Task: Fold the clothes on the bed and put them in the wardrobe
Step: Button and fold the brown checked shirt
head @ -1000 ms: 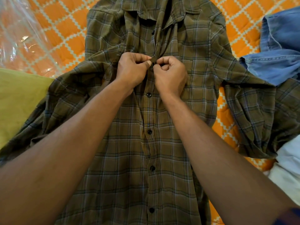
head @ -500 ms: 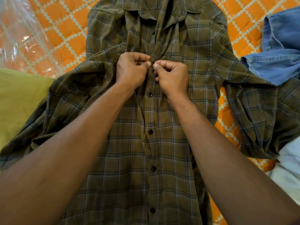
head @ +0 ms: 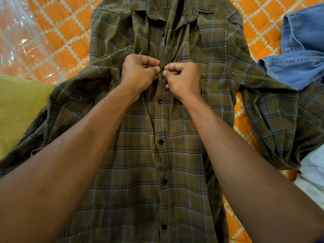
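Our R hand [head: 182, 79] edged nearer L hand [head: 138, 72]; both, fingers curled, pinch plaid shirt [head: 175, 137] placket, on orange bedspread [head: 70, 32].

matt woven plaid shirt [head: 175, 137]; glossy clear plastic [head: 26, 41]; quilted bedspread [head: 70, 32].

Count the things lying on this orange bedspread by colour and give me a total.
Olive plaid: 1, the shirt
Blue: 1, the denim garment
White: 1, the white cloth
Yellow-green: 1, the yellow-green fabric
Clear: 1, the plastic sheet
Total: 5
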